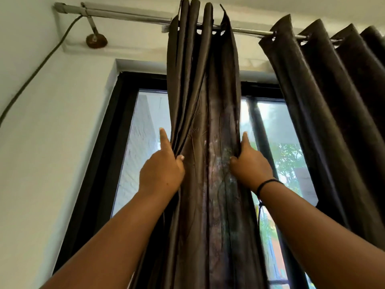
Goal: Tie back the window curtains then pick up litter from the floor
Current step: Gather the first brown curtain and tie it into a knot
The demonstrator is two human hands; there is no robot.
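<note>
No writing I can read. Curtain bunched at frame center, long axis vertical, hanging from rod. My left hand & right hand each grip an edge.

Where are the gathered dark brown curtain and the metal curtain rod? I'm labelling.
gathered dark brown curtain (205, 122): head view, middle folds.
metal curtain rod (125, 14): head view, bare left stretch.

You face bright daylight through the black-framed glass window, dark brown gathered curtain backlit and murky, white wall evenly lit, wide-angle bending at edges, slight softness overall.
</note>
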